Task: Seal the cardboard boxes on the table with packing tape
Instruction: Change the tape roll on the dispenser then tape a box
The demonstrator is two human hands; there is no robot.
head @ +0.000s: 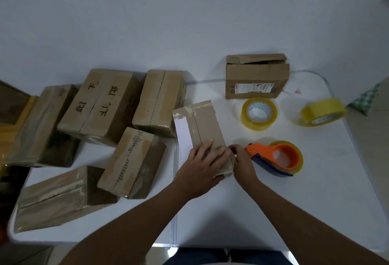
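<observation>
A small cardboard box (205, 124) with a white side lies in the middle of the white table (294, 212). My left hand (202, 168) rests flat on the box's near end, fingers spread over the top seam. My right hand (240, 159) pinches something at the box's near right corner; it looks like a tape end, though I cannot make it out. An orange tape dispenser (277, 157) with a roll of clear tape lies just right of that hand.
Several taped boxes (103, 104) crowd the table's left half. An open-flapped box (256, 77) stands at the back right. Two yellowish tape rolls, one (259, 113) and another (323, 112), lie in front of it. A green checked cloth (366, 100) sits at the right edge.
</observation>
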